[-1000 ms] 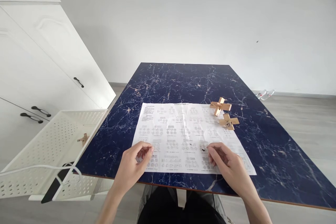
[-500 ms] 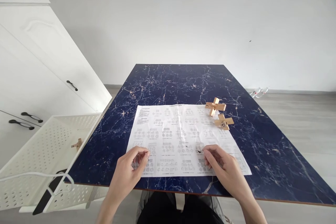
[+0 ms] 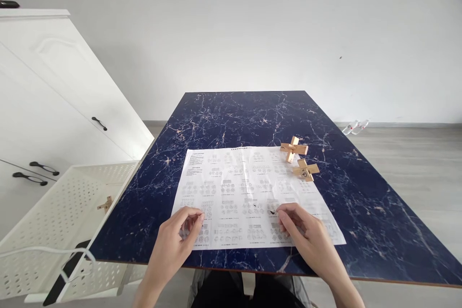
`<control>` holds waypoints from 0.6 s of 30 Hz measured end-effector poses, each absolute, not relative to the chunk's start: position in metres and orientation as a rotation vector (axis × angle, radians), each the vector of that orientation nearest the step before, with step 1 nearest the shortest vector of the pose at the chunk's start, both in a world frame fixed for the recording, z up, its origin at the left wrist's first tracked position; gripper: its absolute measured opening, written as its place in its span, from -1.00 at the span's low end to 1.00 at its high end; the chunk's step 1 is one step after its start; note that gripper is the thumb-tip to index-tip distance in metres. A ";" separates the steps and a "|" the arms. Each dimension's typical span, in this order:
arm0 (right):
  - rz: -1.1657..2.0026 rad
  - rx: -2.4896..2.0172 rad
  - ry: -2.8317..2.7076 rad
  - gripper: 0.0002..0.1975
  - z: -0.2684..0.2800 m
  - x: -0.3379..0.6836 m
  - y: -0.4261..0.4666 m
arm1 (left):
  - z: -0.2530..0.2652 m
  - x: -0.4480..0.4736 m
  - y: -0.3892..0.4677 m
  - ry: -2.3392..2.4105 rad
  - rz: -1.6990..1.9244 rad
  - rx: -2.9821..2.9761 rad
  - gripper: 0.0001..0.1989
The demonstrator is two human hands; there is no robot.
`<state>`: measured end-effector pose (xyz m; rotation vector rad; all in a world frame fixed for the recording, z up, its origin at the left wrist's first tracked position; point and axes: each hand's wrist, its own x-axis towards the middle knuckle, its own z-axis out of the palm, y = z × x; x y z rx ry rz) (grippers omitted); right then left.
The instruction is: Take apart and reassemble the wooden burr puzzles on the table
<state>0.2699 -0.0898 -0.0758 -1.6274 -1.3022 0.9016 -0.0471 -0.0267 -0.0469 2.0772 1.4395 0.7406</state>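
A large white printed sheet with small diagrams lies creased on the table in front of me. My left hand rests on its lower left part, fingers curled in and thumb tip close to the index finger, with nothing visible inside. On the lower right part, my right hand is curled the same way, also holding nothing that I can see. Two cross-shaped wooden puzzles of interlocked bars stand at the sheet's upper right: the farther wooden cross and the nearer wooden cross, which bears a dark letter.
The dark blue marbled table ends just before my lap. At the left, a white perforated basket holds a small wooden piece, with a white cable across it. A white cabinet stands behind. Plastic bottles lie on the floor.
The view has tilted slightly, so the table and its things sit a little lower. Both hands stay in place on the sheet, and the wooden crosses have not moved.
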 end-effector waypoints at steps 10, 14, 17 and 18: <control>0.925 -1.619 -1.306 -0.56 -0.078 0.271 -0.089 | -0.047 -0.047 -0.027 1.447 0.715 2.091 -0.73; 0.897 -1.599 -1.306 -0.55 -0.076 0.269 -0.089 | -0.045 -0.047 -0.027 1.444 0.720 2.090 -0.72; 0.899 -1.603 -1.317 -0.56 -0.077 0.270 -0.089 | -0.048 -0.048 -0.026 1.438 0.718 2.086 -0.72; 0.904 -1.607 -1.321 -0.56 -0.077 0.270 -0.089 | -0.049 -0.049 -0.026 1.434 0.718 2.087 -0.72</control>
